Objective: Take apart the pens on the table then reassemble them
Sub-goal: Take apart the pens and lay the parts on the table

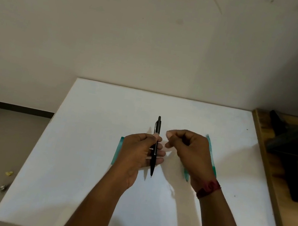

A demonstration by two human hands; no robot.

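Note:
My left hand point(137, 156) grips a black click pen point(155, 145) above the middle of the white table point(85, 141). The pen points its tip toward me and its clip end away. My right hand point(187, 148) hovers just right of the pen, fingers curled with thumb and forefinger apart, holding nothing I can see. A teal pen point(118, 150) lies on the table left of my left hand, partly hidden by it. Two more teal pens lie under my right hand: one point(209, 147) shows beyond the knuckles, another point(186, 174) shows near the wrist.
The white table stands against a beige wall. A wooden surface point(268, 190) with a dark stand point(293, 155) borders the table on the right. The floor lies to the left, with small scraps point(5, 180) on it.

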